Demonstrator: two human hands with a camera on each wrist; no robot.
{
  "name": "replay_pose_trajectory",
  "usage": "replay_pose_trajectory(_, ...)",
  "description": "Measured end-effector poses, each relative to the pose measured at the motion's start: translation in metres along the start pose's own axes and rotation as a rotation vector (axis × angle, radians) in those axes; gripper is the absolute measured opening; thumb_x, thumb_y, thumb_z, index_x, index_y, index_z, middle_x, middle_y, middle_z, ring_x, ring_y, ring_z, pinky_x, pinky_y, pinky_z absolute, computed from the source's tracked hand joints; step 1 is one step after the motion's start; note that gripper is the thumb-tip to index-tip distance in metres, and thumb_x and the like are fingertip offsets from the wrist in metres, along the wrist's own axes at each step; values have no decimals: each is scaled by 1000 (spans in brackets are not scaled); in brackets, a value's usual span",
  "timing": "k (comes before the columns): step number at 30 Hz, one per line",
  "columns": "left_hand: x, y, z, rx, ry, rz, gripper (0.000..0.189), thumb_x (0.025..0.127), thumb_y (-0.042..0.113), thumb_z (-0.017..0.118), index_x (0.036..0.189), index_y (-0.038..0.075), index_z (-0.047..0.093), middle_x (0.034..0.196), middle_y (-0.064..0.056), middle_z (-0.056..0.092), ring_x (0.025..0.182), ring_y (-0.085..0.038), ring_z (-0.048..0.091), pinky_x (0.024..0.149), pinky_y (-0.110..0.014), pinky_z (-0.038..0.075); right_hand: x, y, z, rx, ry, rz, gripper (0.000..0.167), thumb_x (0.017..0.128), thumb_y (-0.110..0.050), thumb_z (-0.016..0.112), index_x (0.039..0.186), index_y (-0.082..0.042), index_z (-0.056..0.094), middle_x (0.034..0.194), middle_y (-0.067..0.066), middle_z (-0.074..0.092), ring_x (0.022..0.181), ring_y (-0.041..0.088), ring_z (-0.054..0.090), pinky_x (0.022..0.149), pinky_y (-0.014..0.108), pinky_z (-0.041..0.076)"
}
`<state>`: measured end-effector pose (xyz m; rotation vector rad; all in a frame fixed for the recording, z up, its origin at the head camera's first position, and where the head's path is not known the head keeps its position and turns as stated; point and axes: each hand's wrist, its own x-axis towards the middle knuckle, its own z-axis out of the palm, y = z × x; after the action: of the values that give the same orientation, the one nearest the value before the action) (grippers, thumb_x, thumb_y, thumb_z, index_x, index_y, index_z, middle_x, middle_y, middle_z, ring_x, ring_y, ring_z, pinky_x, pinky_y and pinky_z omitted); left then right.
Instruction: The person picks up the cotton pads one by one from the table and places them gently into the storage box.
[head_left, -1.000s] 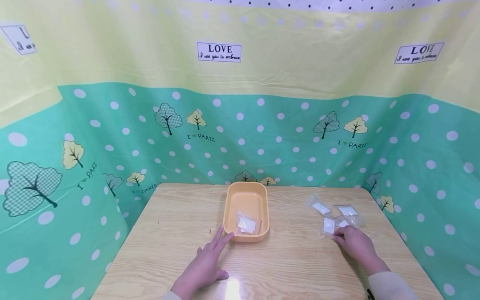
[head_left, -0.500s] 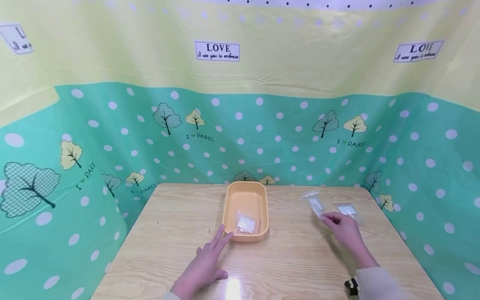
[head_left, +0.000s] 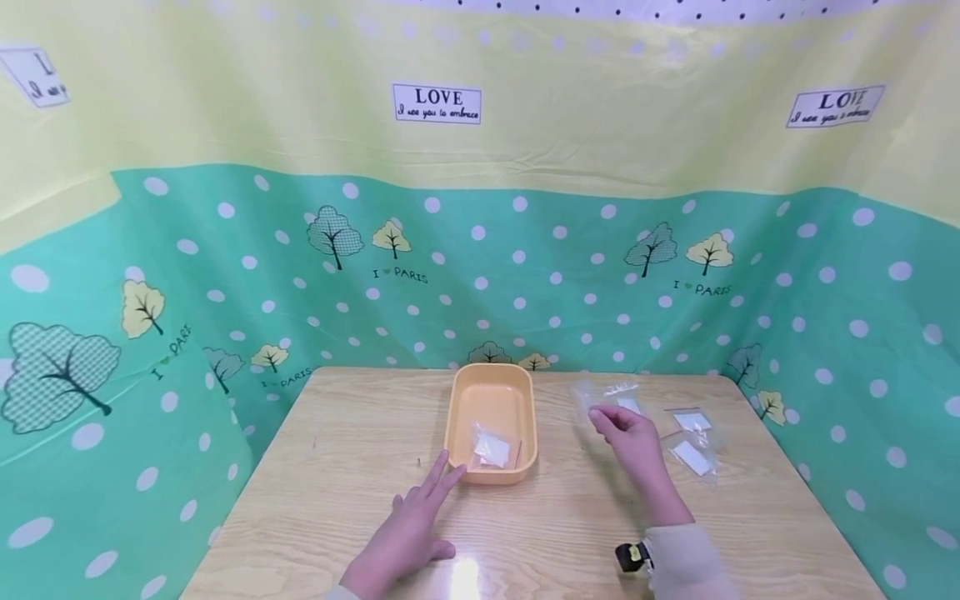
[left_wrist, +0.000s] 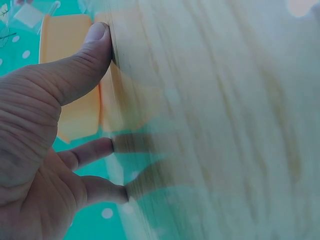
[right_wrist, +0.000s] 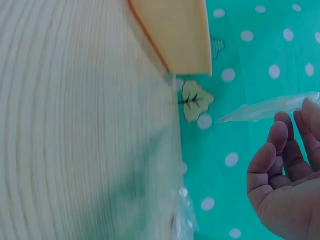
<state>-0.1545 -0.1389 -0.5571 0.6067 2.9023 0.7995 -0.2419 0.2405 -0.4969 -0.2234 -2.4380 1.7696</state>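
My right hand (head_left: 633, 442) pinches a clear zip bag (head_left: 583, 400) between thumb and fingertips, raised over the table to the right of the orange tray (head_left: 452, 417). In the right wrist view the held bag (right_wrist: 270, 107) is seen edge-on, its plastic reaching out beyond the fingertips. My left hand (head_left: 412, 529) lies at the tray's near left corner, fingers spread and nearly straight, two fingertips right at the rim. The left wrist view shows the thumb and fingers against the tabletop. A clear bag with a white packet (head_left: 491, 450) lies inside the tray's near end.
More small clear bags with white contents lie at the right: one bag (head_left: 628, 404) partly behind my right hand, another bag (head_left: 692, 419) farther right, and a nearer bag (head_left: 693, 458). Green dotted cloth (head_left: 517, 275) hangs behind and beside the wooden table (head_left: 337, 433).
My right hand has picked up a bag from the group at the right and carried it up and left toward the tray. The left hand and tray have stayed in place.
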Motion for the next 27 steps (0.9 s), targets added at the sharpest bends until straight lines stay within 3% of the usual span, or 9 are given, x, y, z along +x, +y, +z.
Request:
replay_pose_trajectory(11,0,0,-1,-9,1,-5,123,74,26,96,171,39,20,183,-7,6,140,-56,52,101,-95,30,-7,-12,27,66,-4,-3,37,100,-36,77,120,-5,78,94,-5,74,88,8,65,79,21,58)
replay_pose_trajectory(21,-1,-1,0,-7,10,3,123,73,26,96,171,38,22,183,-5,6,139,-55,54,101,-95,31,-14,-18,41,62,-49,-6,33,101,-33,76,123,-8,78,114,8,78,97,11,67,83,21,58)
replay_pose_trajectory(27,-1,0,0,-10,15,9,123,73,25,96,171,37,22,183,-7,6,138,-55,54,101,-95,30,-17,-22,55,70,-71,-43,30,100,-30,77,119,-7,79,116,10,79,99,10,68,84,19,59)
